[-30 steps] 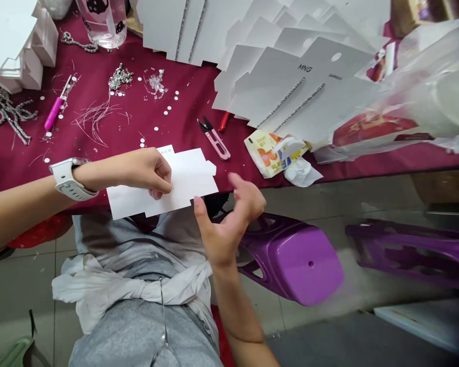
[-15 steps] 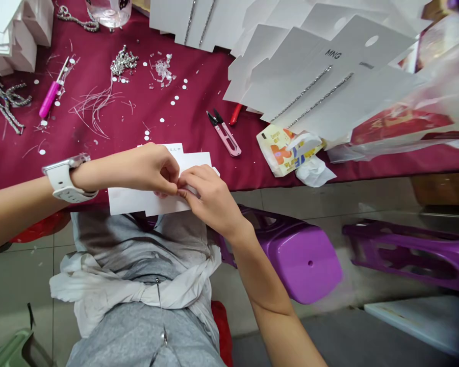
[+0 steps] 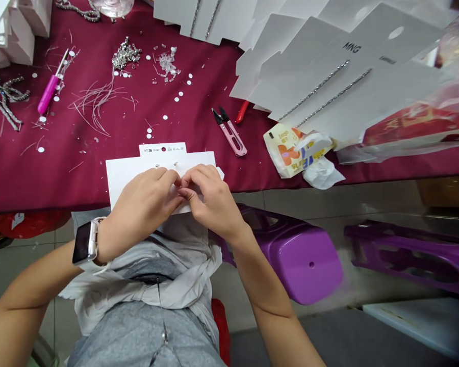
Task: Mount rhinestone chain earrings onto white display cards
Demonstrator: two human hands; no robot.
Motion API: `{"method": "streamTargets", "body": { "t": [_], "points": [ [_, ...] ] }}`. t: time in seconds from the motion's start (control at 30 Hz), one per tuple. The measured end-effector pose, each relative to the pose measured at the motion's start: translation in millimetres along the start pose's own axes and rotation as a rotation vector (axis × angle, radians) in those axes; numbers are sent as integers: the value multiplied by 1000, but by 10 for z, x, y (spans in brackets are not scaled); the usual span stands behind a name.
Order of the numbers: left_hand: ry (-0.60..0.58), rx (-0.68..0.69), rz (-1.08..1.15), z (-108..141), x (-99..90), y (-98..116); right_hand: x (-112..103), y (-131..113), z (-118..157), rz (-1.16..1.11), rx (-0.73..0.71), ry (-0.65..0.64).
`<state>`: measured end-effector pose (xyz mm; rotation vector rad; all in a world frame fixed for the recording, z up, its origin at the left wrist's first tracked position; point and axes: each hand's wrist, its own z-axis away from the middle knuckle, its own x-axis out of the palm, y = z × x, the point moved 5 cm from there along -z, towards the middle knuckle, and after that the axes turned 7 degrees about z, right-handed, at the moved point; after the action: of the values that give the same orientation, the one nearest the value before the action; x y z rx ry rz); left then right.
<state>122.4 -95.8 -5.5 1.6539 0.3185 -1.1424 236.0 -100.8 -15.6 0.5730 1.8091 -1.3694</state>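
Observation:
A white cardboard card (image 3: 122, 171), with a printed tab at its far side, lies at the table's near edge. Two small silver bits poke up through it. My left hand (image 3: 143, 196), with a watch on its wrist, bends over the card with fingers and thumb pinched together. Facing it, my right hand (image 3: 214, 199) is closed in a pinch too, and the fingertips of both nearly meet. Whatever they hold is too small or hidden to make out. Pink thread snips (image 3: 233, 136) lie beyond my right hand.
White cards (image 3: 313, 61) bearing silver twisted cords overlap at the far right, near a tissue packet (image 3: 286, 150). A magenta-handled tool (image 3: 48, 93), silver pieces (image 3: 125, 55), clear plastic bits (image 3: 168, 63) and loose threads (image 3: 95, 104) lie leftward. A purple stool (image 3: 309, 260) stands at right.
My left hand and forearm have swung lower, uncovering the card's printed tab and the two silver bits. My right hand has stayed almost in place, still pinching.

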Motion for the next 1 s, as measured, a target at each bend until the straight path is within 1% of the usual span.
{"method": "streamTargets", "body": {
  "t": [0.2, 0.4, 0.63, 0.8, 1.0],
  "points": [
    [26, -30, 83, -11, -9, 5, 9, 30, 1, -97, 53, 6],
    [130, -58, 94, -1, 13, 19, -3, 47, -5, -164, 38, 17],
    [264, 9, 82, 3, 23, 15, -19, 46, -14, -196, 13, 19],
    [284, 17, 110, 6, 22, 6, -15, 58, -12, -210, 14, 4],
    [245, -17, 142, -15, 27, -17, -14, 65, -12, -270, 4, -6]
  ]
}}
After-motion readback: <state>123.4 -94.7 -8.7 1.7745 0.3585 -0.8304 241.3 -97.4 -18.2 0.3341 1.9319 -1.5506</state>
